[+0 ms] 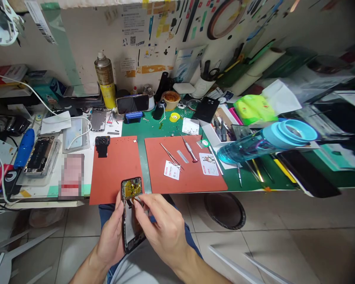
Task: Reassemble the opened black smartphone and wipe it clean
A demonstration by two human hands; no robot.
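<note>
My left hand (110, 236) grips an opened smartphone (131, 228) by its left side, over my lap and in front of the table edge. The phone's inside faces me, with a yellowish board area at the top and a bare grey bay below. My right hand (165, 224) has thumb and forefinger pinched together at the phone's middle, near a small dark part. What those fingertips hold, if anything, is hidden. On the right orange mat (192, 179) lie tweezers (171, 155), a small screwdriver (190, 150) and printed cards (209, 164).
A black camera-like module (102, 145) rests on the left orange mat (118, 173). A blue bottle (251, 140) leans across tools at the right. Behind stand a spray can (105, 81) and a propped phone (132, 104). An opened phone (40, 154) lies at the left.
</note>
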